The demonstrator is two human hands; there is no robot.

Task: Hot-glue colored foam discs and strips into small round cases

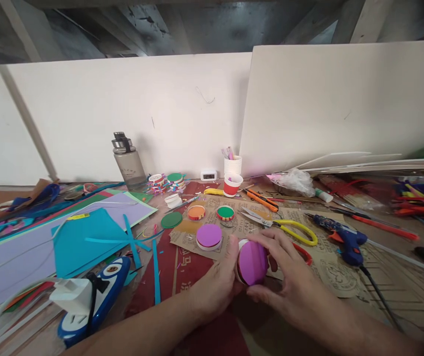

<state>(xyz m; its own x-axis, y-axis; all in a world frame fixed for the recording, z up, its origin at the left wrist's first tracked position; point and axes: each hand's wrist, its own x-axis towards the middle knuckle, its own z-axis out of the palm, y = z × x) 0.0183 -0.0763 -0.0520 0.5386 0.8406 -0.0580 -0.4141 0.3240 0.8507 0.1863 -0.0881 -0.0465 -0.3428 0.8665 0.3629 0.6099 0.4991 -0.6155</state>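
Note:
Between my two hands is a round piece with a purple disc face (252, 263) and a pale rim, tilted toward me. My left hand (217, 277) grips its left edge, thumb up along the rim. On the other side, the fingers and thumb of my right hand (284, 272) curl round its right edge. Just beyond lies a similar purple-topped round piece (209, 235) on the brown paper. Farther back are an orange-centred ring (196, 212), a green-centred ring (226, 213) and a flat green disc (171, 220). Yellow-handled scissors (297, 231) lie open behind my right hand.
A blue glue gun (345, 237) with its cord lies at right. Coloured paper sheets (89, 237) and a blue power strip (101, 301) with a white plug are at left. At the back stand a water bottle (128, 160), paper cups (232, 184) and a small clock (208, 175).

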